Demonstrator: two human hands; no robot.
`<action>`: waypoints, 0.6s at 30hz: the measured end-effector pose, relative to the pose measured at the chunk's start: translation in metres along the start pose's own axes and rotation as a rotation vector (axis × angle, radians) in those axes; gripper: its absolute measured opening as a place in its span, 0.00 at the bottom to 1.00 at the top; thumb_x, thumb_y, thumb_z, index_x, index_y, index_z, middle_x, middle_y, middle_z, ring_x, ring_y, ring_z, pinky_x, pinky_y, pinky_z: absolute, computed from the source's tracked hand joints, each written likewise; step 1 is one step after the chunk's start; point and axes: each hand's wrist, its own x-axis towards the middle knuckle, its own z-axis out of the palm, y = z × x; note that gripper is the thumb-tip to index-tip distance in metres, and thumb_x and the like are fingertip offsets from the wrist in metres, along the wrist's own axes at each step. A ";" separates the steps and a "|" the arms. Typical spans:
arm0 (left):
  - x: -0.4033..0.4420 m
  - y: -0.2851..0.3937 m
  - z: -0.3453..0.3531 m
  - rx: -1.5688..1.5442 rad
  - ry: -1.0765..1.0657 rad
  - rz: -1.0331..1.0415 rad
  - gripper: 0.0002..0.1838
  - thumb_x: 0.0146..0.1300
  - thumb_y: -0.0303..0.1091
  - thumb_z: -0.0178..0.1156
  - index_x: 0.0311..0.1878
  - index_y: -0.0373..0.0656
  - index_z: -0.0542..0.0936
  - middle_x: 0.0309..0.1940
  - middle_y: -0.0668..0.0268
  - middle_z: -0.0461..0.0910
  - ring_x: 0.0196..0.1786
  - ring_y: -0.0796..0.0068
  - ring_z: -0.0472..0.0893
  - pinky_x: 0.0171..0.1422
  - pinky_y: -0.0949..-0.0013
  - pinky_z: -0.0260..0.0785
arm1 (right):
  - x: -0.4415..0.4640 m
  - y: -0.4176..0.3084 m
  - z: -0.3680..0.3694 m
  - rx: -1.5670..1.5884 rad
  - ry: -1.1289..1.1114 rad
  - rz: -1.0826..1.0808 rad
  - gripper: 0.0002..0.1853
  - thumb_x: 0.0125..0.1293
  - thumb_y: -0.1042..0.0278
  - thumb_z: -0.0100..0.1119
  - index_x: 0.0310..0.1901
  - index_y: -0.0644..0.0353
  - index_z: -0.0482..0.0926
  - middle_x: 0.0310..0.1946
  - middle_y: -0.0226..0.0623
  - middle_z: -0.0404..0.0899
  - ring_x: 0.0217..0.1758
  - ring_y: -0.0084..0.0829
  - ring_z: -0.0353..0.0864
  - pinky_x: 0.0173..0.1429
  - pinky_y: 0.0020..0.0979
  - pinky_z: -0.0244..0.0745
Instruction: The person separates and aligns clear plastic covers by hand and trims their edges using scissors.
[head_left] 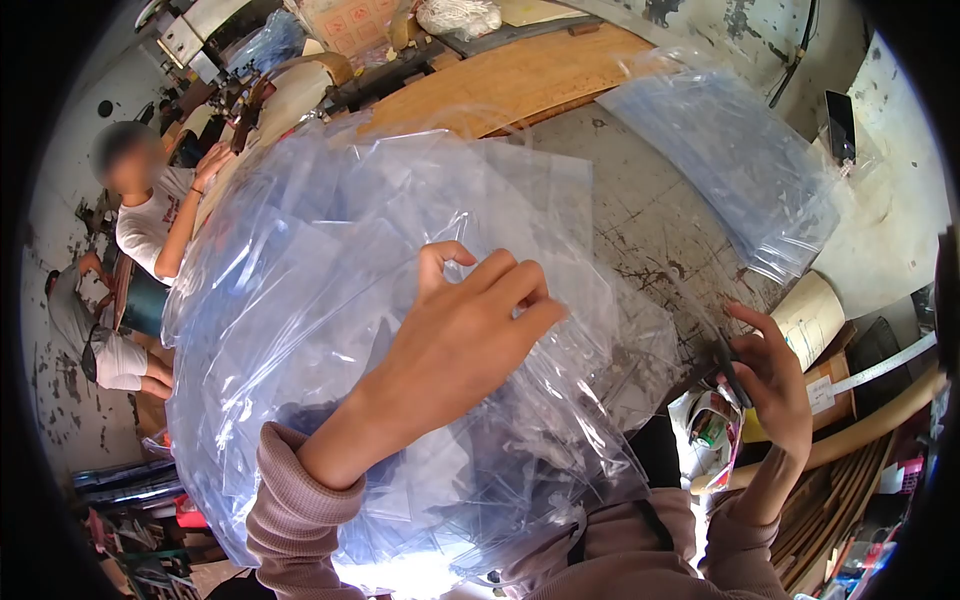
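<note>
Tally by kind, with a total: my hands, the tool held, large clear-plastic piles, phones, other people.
Hands: 2 (left hand, right hand)
Dark tool: 1
Plastic piles: 2 (heap, stack)
Phone: 1
Other people: 2 (white top, grey top)
Total: 8

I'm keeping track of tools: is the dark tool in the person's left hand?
No, the right hand holds the dark tool, while the left hand is over the clear plastic.
</note>
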 end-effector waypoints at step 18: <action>0.003 0.011 0.003 -0.324 -0.122 0.107 0.05 0.53 0.37 0.68 0.31 0.56 0.81 0.26 0.81 0.74 0.33 0.82 0.74 0.57 0.58 0.50 | -0.059 0.024 0.077 0.248 -0.492 0.130 0.28 0.51 0.53 0.73 0.44 0.63 0.70 0.30 0.34 0.75 0.35 0.22 0.74 0.41 0.26 0.72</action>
